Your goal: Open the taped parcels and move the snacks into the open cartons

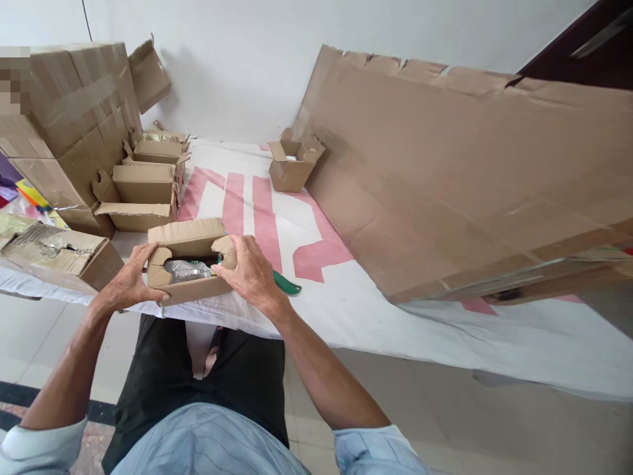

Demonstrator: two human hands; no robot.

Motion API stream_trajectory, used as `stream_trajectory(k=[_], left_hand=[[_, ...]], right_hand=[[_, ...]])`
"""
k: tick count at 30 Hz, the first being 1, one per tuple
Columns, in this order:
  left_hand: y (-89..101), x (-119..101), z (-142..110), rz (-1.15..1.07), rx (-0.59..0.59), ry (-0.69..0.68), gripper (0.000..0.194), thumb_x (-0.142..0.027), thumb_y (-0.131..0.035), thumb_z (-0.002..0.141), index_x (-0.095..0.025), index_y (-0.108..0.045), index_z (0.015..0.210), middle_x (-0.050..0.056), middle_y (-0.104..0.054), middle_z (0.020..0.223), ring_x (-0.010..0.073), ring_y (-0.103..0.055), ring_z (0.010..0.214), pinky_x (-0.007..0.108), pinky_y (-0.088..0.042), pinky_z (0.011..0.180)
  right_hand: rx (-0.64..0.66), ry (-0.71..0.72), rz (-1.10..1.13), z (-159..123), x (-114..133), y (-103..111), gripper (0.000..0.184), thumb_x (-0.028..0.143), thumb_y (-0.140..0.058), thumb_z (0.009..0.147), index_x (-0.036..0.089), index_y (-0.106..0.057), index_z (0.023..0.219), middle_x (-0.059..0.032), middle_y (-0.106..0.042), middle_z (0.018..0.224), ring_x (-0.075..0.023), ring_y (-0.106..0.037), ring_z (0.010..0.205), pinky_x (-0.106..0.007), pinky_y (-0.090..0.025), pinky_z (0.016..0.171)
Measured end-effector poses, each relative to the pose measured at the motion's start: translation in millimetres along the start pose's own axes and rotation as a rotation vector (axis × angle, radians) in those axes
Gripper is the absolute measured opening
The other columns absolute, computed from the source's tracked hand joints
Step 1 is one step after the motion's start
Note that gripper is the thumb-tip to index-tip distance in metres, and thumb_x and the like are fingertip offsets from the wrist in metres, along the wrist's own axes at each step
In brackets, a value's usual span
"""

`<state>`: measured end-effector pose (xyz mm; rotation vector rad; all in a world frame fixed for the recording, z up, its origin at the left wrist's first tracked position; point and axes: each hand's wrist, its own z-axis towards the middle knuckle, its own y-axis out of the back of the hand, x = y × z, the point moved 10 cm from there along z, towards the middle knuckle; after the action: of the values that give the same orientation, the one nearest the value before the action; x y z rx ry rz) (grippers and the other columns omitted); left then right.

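Note:
A small cardboard box stands at the table's front edge with its long far flap raised and its end flaps folded inward. Through its opening shows clear plastic wrapping around something dark with green, whose kind I cannot make out. My left hand grips the box's left end, thumb along the front side and fingers over the far corner. At the right end, my right hand pinches the end flap, its thumb by the opening. A green curved handle-like piece lies just beyond my right wrist, partly hidden.
Open cardboard boxes line the left side before a tall stack of cartons. A worn closed box sits at the front left. A small open box stands by a large leaning cardboard sheet on the right.

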<state>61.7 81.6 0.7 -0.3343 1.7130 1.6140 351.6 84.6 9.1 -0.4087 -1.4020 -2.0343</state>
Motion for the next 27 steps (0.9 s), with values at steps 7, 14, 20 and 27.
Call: stream_trajectory(k=[7, 14, 20, 27], left_hand=[[-0.2, -11.0, 2.7, 0.004, -0.103, 0.062, 0.099, -0.071, -0.085, 0.084, -0.026, -0.054, 0.166, 0.015, -0.056, 0.165, 0.0425, -0.052, 0.161, 0.059, -0.044, 0.137], [-4.4, -21.7, 10.9, 0.200, -0.253, 0.227, 0.071, -0.040, -0.087, 0.081, -0.022, -0.061, 0.144, 0.015, -0.061, 0.145, 0.0413, -0.068, 0.137, 0.057, -0.058, 0.122], [-8.1, -35.7, 10.6, 0.387, -0.264, 0.294, 0.063, -0.040, -0.085, 0.084, -0.023, -0.057, 0.138, 0.015, -0.063, 0.138, 0.0424, -0.073, 0.127, 0.056, -0.064, 0.107], [-5.7, -39.0, 13.6, 0.375, -0.279, 0.297, 0.055, -0.033, -0.079, 0.083, -0.024, -0.061, 0.134, 0.016, -0.068, 0.137, 0.0433, -0.075, 0.125, 0.058, -0.063, 0.108]], right_hand=[[0.071, -0.044, -0.131, 13.2, 3.4, -8.0, 0.048, 0.025, -0.079, 0.090, 0.027, -0.069, 0.136, -0.0142, -0.074, 0.130, -0.0366, -0.073, 0.118, -0.049, -0.063, 0.095], [0.130, -0.066, -0.111, 7.6, -4.3, -5.4, 0.050, 0.036, -0.081, 0.096, 0.028, -0.068, 0.143, -0.0140, -0.074, 0.139, -0.0384, -0.076, 0.123, -0.051, -0.064, 0.098], [0.172, 0.035, -0.080, 13.9, -5.0, -15.1, 0.078, 0.037, -0.091, 0.088, 0.030, -0.060, 0.160, -0.0133, -0.071, 0.138, -0.0387, -0.075, 0.122, -0.051, -0.064, 0.096], [0.231, 0.046, -0.036, 18.0, -8.5, -10.5, 0.070, 0.029, -0.087, 0.087, 0.033, -0.066, 0.154, -0.0093, -0.075, 0.130, -0.0359, -0.075, 0.116, -0.050, -0.063, 0.099]])
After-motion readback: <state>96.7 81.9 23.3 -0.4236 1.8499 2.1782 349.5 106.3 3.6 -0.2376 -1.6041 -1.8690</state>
